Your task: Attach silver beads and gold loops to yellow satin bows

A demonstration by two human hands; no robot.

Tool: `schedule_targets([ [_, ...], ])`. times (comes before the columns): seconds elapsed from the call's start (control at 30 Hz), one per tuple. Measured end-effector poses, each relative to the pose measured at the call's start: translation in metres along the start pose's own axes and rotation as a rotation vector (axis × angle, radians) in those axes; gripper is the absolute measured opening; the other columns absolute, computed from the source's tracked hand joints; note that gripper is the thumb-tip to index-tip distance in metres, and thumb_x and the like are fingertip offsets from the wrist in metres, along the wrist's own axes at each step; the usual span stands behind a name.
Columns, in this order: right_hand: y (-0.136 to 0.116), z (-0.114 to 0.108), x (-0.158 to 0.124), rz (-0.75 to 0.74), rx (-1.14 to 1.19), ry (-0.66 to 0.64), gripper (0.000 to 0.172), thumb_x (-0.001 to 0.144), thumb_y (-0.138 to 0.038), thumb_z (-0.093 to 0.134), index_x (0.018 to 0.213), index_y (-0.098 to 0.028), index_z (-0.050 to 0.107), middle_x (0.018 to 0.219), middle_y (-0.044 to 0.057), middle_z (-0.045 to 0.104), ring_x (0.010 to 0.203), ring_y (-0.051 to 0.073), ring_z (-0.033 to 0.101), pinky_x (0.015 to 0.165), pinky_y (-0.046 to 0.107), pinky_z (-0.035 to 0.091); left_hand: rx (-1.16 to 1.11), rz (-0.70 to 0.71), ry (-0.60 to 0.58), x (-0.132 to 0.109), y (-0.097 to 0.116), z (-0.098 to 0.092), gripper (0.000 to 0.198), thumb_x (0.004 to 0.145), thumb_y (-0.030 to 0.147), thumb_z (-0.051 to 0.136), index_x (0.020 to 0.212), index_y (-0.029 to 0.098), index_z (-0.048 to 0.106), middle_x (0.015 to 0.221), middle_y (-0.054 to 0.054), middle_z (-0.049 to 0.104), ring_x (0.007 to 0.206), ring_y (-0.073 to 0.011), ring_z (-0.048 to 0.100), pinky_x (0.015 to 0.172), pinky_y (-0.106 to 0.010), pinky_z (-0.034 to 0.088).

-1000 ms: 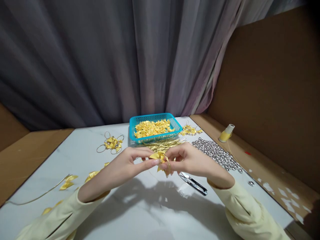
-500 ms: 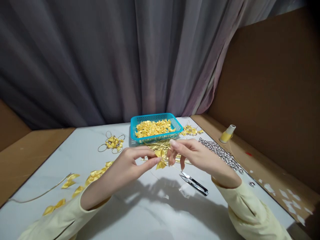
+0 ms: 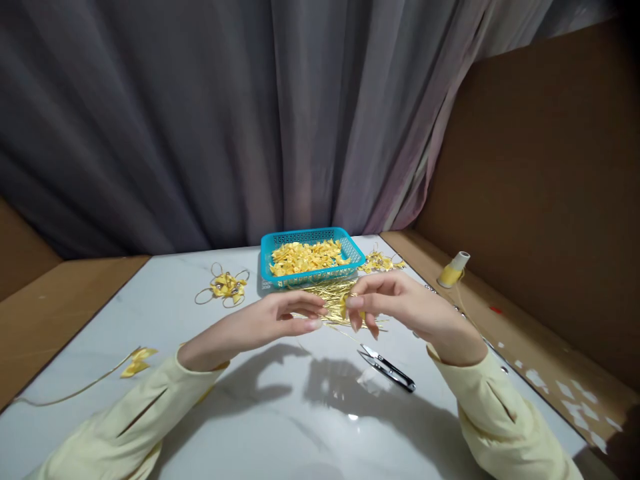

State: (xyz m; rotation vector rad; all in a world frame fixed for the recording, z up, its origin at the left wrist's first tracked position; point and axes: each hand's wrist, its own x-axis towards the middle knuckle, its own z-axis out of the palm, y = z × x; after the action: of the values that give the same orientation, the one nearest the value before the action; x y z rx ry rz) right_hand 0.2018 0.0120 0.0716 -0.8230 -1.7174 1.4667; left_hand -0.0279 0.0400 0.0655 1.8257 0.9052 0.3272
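Observation:
My right hand (image 3: 400, 303) pinches a small yellow ribbon bow (image 3: 343, 306) between thumb and fingers, which partly hide it. To its left, my left hand (image 3: 270, 321) is stretched out with thumb and fingers apart, holding nothing I can see. Both hands hover over the white table, in front of a pile of gold wire ties (image 3: 333, 291). A thin yellow thread (image 3: 345, 333) runs below the fingertips toward black-handled thread snips (image 3: 387, 369), which lie on the table with their blades apart.
A blue basket (image 3: 313, 275) of yellow bows stands at the back. Bows with gold loops (image 3: 227, 287) lie left of it, more finished bows (image 3: 383, 261) right. A thread cone (image 3: 454, 269) stands on the right ledge. A single bow (image 3: 137, 362) and a cord lie at left.
The bow has passed from my left fingers to my right hand and shifted right. My left fingers have come apart. My left forearm now covers the row of bows on the table.

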Motion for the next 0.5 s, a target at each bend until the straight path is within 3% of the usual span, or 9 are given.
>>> schedule_targets([
  [0.1, 0.0, 0.0, -0.002, 0.014, 0.123, -0.07, 0.015, 0.079, -0.021, 0.06, 0.067, -0.013, 0.06, 0.063, 0.001, 0.062, 0.052, 0.008, 0.055, 0.047, 0.019, 0.047, -0.176, 0.06, -0.077, 0.0, 0.003, 0.005, 0.034, 0.083, 0.028, 0.055, 0.117, 0.027, 0.054, 0.126, -0.004, 0.056, 0.117, -0.0216, 0.048, 0.097, -0.037, 0.039],
  [0.23, 0.007, -0.001, 0.001, 0.045, 0.351, -0.15, 0.01, 0.078, -0.017, 0.06, 0.068, -0.014, 0.059, 0.059, 0.0, 0.062, 0.049, 0.008, 0.055, 0.043, 0.018, 0.045, -0.274, 0.16, -0.055, -0.002, 0.008, 0.016, 0.032, 0.081, 0.017, 0.056, 0.113, 0.022, 0.058, 0.12, -0.006, 0.059, 0.112, -0.0218, 0.053, 0.093, -0.037, 0.042],
  [0.37, 0.016, -0.002, 0.01, 0.0, 0.459, -0.189, 0.009, 0.078, -0.016, 0.056, 0.069, -0.014, 0.059, 0.057, 0.0, 0.061, 0.045, 0.008, 0.053, 0.041, 0.018, 0.044, -0.335, 0.121, -0.017, -0.002, 0.005, 0.021, 0.021, 0.079, 0.019, 0.061, 0.1, 0.02, 0.063, 0.104, -0.006, 0.066, 0.1, -0.0201, 0.059, 0.086, -0.033, 0.045],
  [0.5, 0.022, 0.002, 0.018, -0.065, 0.446, -0.136, 0.015, 0.079, -0.017, 0.049, 0.064, -0.016, 0.053, 0.057, -0.002, 0.053, 0.043, 0.007, 0.049, 0.041, 0.02, 0.043, -0.437, 0.093, -0.001, 0.001, 0.0, 0.025, 0.023, 0.075, 0.016, 0.066, 0.097, 0.021, 0.063, 0.095, -0.002, 0.068, 0.089, -0.0158, 0.062, 0.08, -0.028, 0.046],
])
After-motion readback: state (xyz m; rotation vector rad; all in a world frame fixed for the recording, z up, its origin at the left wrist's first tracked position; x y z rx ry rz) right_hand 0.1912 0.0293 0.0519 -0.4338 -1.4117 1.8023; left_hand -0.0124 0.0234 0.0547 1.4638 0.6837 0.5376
